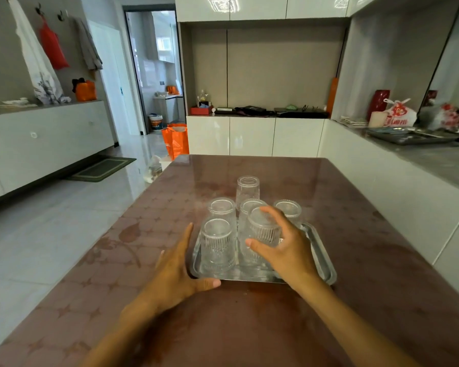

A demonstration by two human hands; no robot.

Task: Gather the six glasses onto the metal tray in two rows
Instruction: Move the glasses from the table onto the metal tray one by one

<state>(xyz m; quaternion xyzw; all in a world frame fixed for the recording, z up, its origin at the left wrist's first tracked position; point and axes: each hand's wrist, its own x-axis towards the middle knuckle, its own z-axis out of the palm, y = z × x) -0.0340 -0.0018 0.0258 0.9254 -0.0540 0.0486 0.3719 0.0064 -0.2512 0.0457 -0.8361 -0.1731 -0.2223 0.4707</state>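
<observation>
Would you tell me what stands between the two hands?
In the head view, the near-left glass on the tray stands between the left hand and the right hand.

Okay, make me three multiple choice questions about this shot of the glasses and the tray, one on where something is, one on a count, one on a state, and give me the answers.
1. Where is the glass that is farthest from the person?
A. on the metal tray
B. on the table beyond the tray
C. on the floor

2. How many glasses show in all?
A. four
B. six
C. eight

3. What is the right hand doing?
A. gripping a glass
B. lying flat on the table
C. holding a cloth

Answers:
1 B, it stands on the brown table past the far edge of the metal tray.
2 B, six upside-down glasses show.
3 A, its fingers wrap the near middle glass over the tray.
</observation>
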